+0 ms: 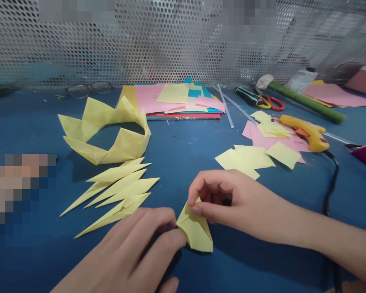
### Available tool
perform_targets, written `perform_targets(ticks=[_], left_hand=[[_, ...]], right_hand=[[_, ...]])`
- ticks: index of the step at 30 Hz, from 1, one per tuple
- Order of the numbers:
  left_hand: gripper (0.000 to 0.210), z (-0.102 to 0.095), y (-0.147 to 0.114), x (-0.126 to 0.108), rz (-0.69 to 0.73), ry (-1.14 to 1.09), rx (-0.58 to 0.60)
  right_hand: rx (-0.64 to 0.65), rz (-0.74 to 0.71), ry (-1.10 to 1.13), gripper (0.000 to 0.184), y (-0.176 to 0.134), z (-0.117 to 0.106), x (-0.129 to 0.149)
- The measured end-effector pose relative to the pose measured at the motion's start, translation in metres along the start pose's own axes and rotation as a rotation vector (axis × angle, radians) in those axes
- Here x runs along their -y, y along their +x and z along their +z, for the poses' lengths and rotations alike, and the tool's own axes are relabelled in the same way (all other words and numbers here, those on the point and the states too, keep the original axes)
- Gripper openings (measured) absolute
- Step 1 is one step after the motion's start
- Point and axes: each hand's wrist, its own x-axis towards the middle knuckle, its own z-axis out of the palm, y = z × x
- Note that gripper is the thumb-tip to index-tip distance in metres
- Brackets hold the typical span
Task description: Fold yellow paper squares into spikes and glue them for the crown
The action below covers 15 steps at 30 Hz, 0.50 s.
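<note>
A partly folded piece of yellow paper (pixel 198 236) stands tilted just above the blue table, between my two hands. My right hand (pixel 225 199) pinches its top corner between thumb and fingertips. At its left corner, the fingers of my left hand (pixel 146 240) are closed on the edge. Several slim pointed folded yellow paper pieces (pixel 118 191) lie beside my left hand, partly overlapping. Behind them rests a ring of joined folded yellow paper (pixel 110 152) with points around its rim. Loose yellow paper squares (pixel 250 156) lie beyond my right hand.
A yellow glue gun (pixel 308 130) with a black cord lies at right near pink paper scraps. Glue sticks (pixel 225 108), scissors (pixel 274 103) and a green-wrapped stem (pixel 308 101) lie farther back. Coloured sheets (pixel 152 99) are stacked before a perforated metal screen (pixel 171 40).
</note>
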Motion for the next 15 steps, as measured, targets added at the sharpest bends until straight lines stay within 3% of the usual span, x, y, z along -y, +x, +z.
perform_targets(ticks=[3,9,15], left_hand=[[0.025,0.004,-0.006,0.001,0.036,0.118,0.014],[0.031,0.006,-0.016,0.000,0.043,0.149,0.007],[0.028,0.009,-0.018,0.002,0.082,0.139,0.001]], right_hand=[[-0.009,-0.001,-0.022,0.007,0.000,0.001,0.001],[-0.079,-0.017,-0.119,0.006,0.000,0.003,0.001],[-0.080,-0.182,-0.206,0.023,-0.008,-0.002,0.002]])
